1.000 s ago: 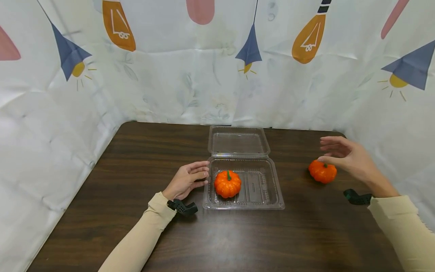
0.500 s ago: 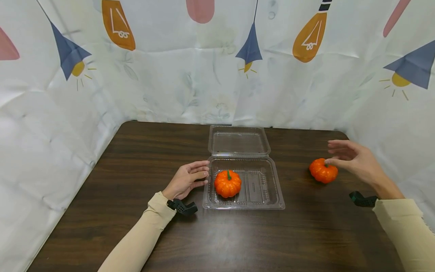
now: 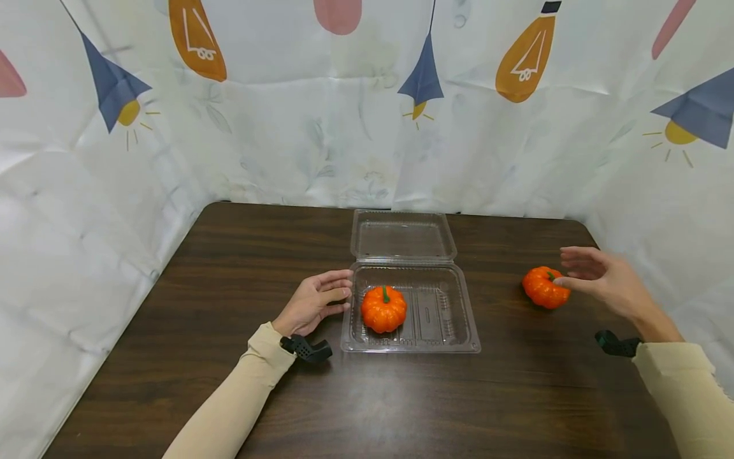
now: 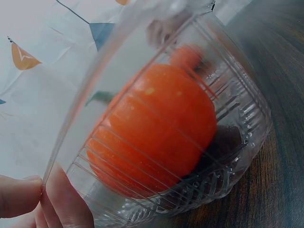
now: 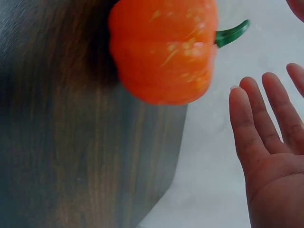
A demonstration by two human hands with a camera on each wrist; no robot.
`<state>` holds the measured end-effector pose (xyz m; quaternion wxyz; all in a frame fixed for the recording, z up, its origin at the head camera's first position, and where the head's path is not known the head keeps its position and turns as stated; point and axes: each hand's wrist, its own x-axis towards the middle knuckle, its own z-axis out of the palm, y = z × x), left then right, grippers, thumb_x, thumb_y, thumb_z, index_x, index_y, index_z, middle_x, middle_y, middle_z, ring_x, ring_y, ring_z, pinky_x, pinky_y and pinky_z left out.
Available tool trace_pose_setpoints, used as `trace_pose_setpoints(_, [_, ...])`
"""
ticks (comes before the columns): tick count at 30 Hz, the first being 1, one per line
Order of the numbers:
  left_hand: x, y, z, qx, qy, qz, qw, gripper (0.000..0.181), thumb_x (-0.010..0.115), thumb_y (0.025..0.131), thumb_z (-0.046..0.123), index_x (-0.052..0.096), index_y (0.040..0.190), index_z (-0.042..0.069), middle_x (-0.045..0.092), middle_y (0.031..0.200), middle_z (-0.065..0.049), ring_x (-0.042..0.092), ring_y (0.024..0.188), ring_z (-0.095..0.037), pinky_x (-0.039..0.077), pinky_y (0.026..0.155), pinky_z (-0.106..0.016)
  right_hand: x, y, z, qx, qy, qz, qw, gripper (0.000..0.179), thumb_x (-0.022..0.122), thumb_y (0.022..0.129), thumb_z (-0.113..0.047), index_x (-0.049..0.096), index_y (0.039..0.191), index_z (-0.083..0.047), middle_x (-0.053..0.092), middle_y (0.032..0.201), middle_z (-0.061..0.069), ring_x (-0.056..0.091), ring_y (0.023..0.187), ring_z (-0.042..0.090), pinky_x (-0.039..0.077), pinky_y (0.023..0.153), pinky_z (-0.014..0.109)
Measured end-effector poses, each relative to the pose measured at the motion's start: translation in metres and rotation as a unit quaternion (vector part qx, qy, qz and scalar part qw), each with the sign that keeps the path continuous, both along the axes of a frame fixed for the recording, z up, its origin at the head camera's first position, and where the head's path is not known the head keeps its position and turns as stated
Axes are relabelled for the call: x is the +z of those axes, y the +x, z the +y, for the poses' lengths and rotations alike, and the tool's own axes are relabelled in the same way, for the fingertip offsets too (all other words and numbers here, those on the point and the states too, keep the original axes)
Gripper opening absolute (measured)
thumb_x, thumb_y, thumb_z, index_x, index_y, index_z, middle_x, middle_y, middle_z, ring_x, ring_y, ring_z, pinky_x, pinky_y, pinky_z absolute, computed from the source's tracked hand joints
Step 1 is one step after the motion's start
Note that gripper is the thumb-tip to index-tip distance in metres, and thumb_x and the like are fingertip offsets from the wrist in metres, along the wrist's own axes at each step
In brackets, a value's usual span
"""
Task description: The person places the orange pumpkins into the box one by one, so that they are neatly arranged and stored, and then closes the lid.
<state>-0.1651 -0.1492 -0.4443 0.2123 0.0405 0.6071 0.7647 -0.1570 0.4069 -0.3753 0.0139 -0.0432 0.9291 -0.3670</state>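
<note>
An opened clear plastic clamshell container (image 3: 410, 349) lies on the table, its lid folded back. Thumb and fingers of my left hand (image 3: 312, 302) pinch the container's left rim, as the left wrist view confirms. Inside, on the left half, sits an orange pumpkin (image 3: 383, 313) with a green stem. A second orange pumpkin (image 3: 541, 289) rests on the wood to the right of the container. Beside its right edge hovers my right hand (image 3: 612, 285). In the right wrist view, that hand's fingers (image 5: 257, 111) are extended, apart from the pumpkin (image 5: 164, 52).
The dark wooden table (image 3: 367, 408) has rounded far corners. A white curtain (image 3: 321, 146) printed with lamps and bulbs surrounds its back and sides. The container's lid (image 3: 402, 234) lies towards the far edge. Both wrists carry a black camera strap (image 3: 306, 349).
My right hand has drifted right and nearer to me, from over the loose pumpkin to beside it. The left hand, container and both pumpkins have stayed put.
</note>
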Motion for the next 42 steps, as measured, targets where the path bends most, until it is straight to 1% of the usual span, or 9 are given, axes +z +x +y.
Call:
trace_pose_setpoints(12, [0.0,0.0,0.001,0.002,0.0,-0.001,1.0,0.055,0.059,0.101,-0.002,0.041,0.152,-0.008,0.065,0.108,0.005,0.068,0.09,-0.005,0.064,0.082,-0.024,-0.018,0.001,0.01,0.003,0.02,-0.022,0.9996,0.07,0.08,0.092,-0.034,0.05,0.149,-0.007,0.049,0.122,-0.039,0.05,0.102,-0.028,0.046,0.077,0.001])
trace_pose_setpoints(18, [-0.001,0.0,0.001,0.002,-0.001,0.001,1.0,0.055,0.06,0.101,-0.002,0.041,0.152,-0.008,0.065,0.107,0.006,0.068,0.089,-0.005,0.064,0.082,-0.024,-0.027,0.0,0.011,-0.001,0.04,-0.053,0.9978,0.077,0.079,0.091,-0.041,0.047,0.152,-0.008,0.056,0.142,-0.007,0.044,0.103,-0.031,0.045,0.076,0.003])
trace_pose_setpoints(21, [0.0,0.0,0.001,0.002,0.001,0.0,1.0,0.055,0.061,0.1,-0.001,0.041,0.152,-0.008,0.066,0.106,0.006,0.068,0.09,-0.005,0.064,0.082,-0.024,-0.031,-0.001,0.01,-0.002,0.056,-0.062,0.9966,0.079,0.079,0.091,-0.045,0.046,0.153,-0.01,0.053,0.151,0.013,0.039,0.103,-0.032,0.044,0.076,0.004])
trace_pose_setpoints(24, [-0.001,0.001,0.0,0.001,0.007,0.002,1.0,0.055,0.063,0.1,0.0,0.043,0.15,-0.008,0.067,0.106,0.006,0.069,0.09,-0.005,0.064,0.082,-0.024,-0.033,-0.001,0.01,-0.005,0.06,-0.065,0.9961,0.08,0.079,0.09,-0.046,0.045,0.154,-0.011,0.049,0.154,0.024,0.04,0.102,-0.03,0.044,0.076,0.006])
trace_pose_setpoints(26, [-0.002,0.0,-0.001,-0.001,0.011,0.006,0.9999,0.055,0.065,0.099,0.001,0.045,0.149,-0.008,0.067,0.106,0.006,0.069,0.09,-0.005,0.064,0.082,-0.024,-0.034,-0.001,0.01,-0.006,0.061,-0.071,0.9956,0.081,0.079,0.091,-0.046,0.044,0.155,-0.01,0.048,0.155,0.027,0.05,0.107,-0.019,0.05,0.081,0.014])
trace_pose_setpoints(28, [-0.003,0.0,-0.001,-0.005,0.011,0.01,0.9999,0.055,0.065,0.099,0.002,0.045,0.149,-0.008,0.067,0.106,0.007,0.069,0.091,-0.005,0.064,0.083,-0.024,-0.034,-0.001,0.009,-0.007,0.063,-0.08,0.9948,0.083,0.078,0.091,-0.047,0.043,0.156,-0.01,0.046,0.156,0.029,0.059,0.12,0.003,0.054,0.091,0.031])
trace_pose_setpoints(32, [-0.003,0.0,-0.001,-0.005,0.011,0.009,0.9999,0.056,0.065,0.1,0.002,0.043,0.15,-0.008,0.067,0.106,0.007,0.068,0.091,-0.005,0.064,0.083,-0.025,-0.035,-0.002,0.007,-0.01,0.068,-0.099,0.9927,0.088,0.077,0.09,-0.052,0.04,0.158,-0.009,0.041,0.158,0.033,0.041,0.14,0.05,0.047,0.096,0.066])
trace_pose_setpoints(35, [-0.002,0.0,-0.001,-0.001,0.007,0.002,1.0,0.055,0.062,0.101,0.001,0.042,0.151,-0.008,0.067,0.105,0.007,0.068,0.09,-0.005,0.064,0.082,-0.025,-0.036,-0.003,0.006,-0.01,0.07,-0.105,0.9919,0.089,0.077,0.09,-0.053,0.039,0.158,-0.01,0.038,0.159,0.034,0.037,0.143,0.055,0.044,0.098,0.072])
trace_pose_setpoints(42, [-0.001,0.0,0.001,0.005,0.0,-0.001,1.0,0.052,0.057,0.102,0.0,0.042,0.151,-0.008,0.066,0.105,0.006,0.068,0.09,-0.005,0.064,0.082,-0.024,-0.037,-0.004,0.006,-0.008,0.082,-0.101,0.9915,0.088,0.076,0.09,-0.054,0.04,0.158,-0.011,0.039,0.159,0.034,0.04,0.142,0.055,0.044,0.097,0.072])
